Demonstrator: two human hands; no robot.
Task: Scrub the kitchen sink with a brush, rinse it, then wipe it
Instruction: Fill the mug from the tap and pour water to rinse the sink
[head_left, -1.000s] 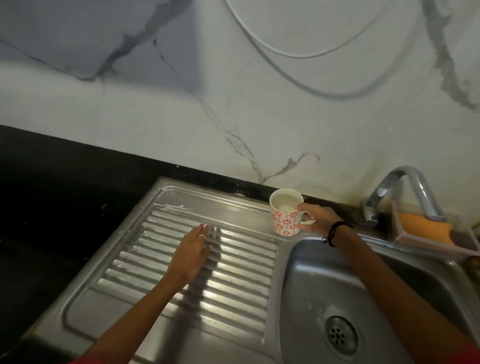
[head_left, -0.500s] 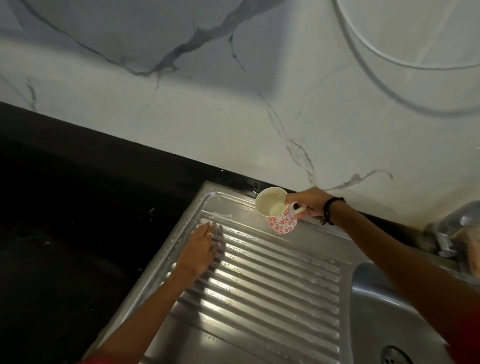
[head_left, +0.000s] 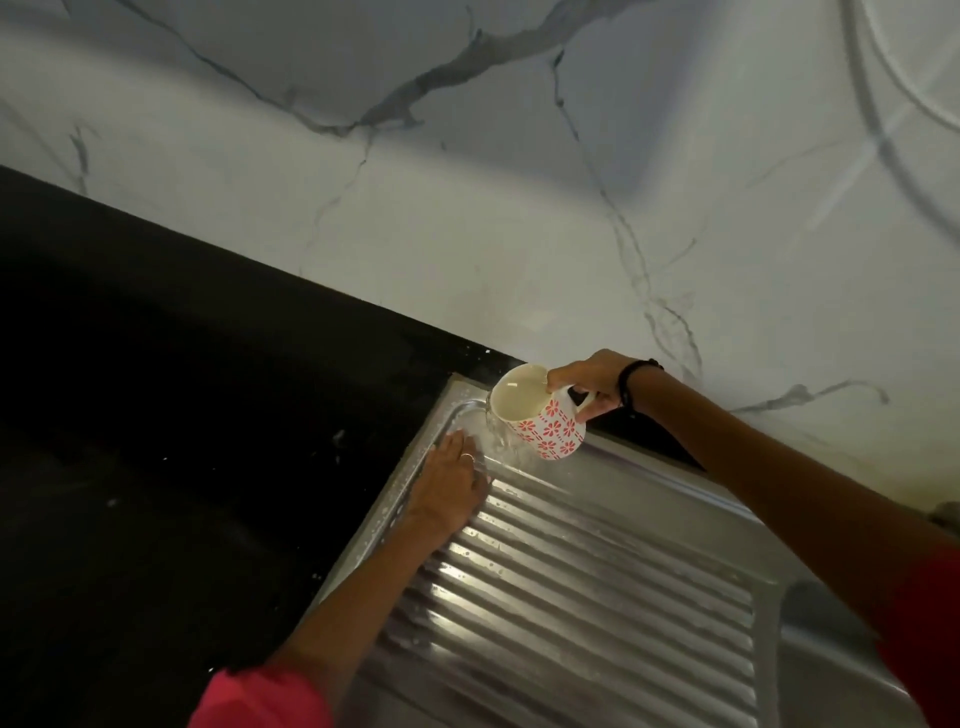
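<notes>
A veined marble wall (head_left: 519, 208) and a black counter (head_left: 156, 415) fill the upper frame. The ribbed steel drainboard (head_left: 597, 597) is pressed lower centre by the flat left hand (head_left: 447, 488). A tilted, red-flowered ceramic mug (head_left: 540, 415) is gripped by the right hand (head_left: 592, 384); water is poured.

left sleeve (head_left: 260, 699): pink | left hand (head_left: 447, 491): thin ring (head_left: 467, 456) | right wrist: black band (head_left: 631, 382)

Shiny metal drainboard (head_left: 597, 587) with long ridges, wet with drops. Set into a black counter (head_left: 171, 415) with little white specks. Left hand (head_left: 448, 486) flat on the ridges near the far corner.
</notes>
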